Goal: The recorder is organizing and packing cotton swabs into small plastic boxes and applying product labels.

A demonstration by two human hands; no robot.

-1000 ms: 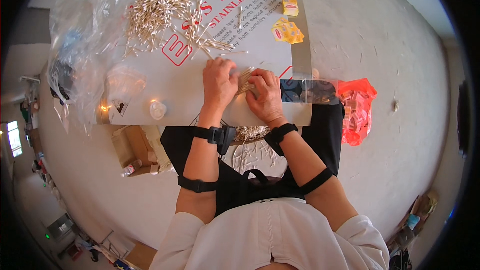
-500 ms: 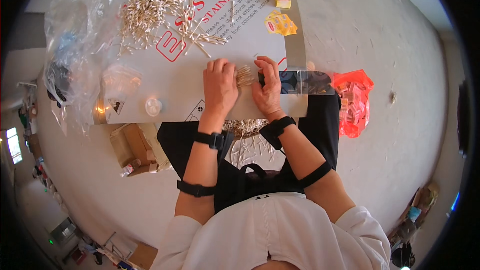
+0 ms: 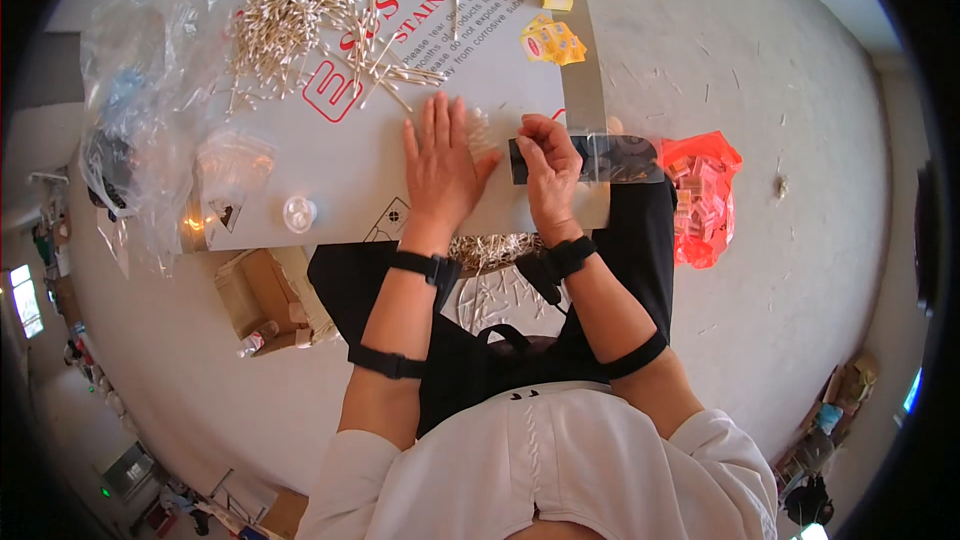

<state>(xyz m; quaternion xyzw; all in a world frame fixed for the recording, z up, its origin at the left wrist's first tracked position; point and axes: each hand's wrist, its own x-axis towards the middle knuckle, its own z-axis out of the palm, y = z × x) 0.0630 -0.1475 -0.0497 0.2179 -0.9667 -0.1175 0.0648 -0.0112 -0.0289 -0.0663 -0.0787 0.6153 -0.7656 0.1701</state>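
Observation:
My left hand [image 3: 442, 165] lies palm down on the metal sheet [image 3: 340, 175], its fingers stretched out and spread. Just right of its fingers show the pale tips of a few cotton swabs [image 3: 479, 127]; whatever is under the palm is hidden. My right hand [image 3: 551, 175] has its fingers curled and the thumb pressed toward them. It rests across the left part of a dark, see-through plastic strip [image 3: 620, 158] at the sheet's right side. Whether the fingertips pinch anything cannot be made out. A big heap of cotton swabs [image 3: 300, 15] lies at the far left.
Yellow packets [image 3: 553, 42] lie at the far right of the sheet. A small round clear container [image 3: 299, 213] stands near its front left. Clear plastic bags [image 3: 140, 110] hang at the left edge. A red bag [image 3: 700, 200] of small packs is at right, a cardboard box [image 3: 255, 290] below left.
My left hand has opened from a curled grip and flattened on the sheet, covering most of the swab bundle that was between my hands. My right fingers have curled inward over the plastic strip.

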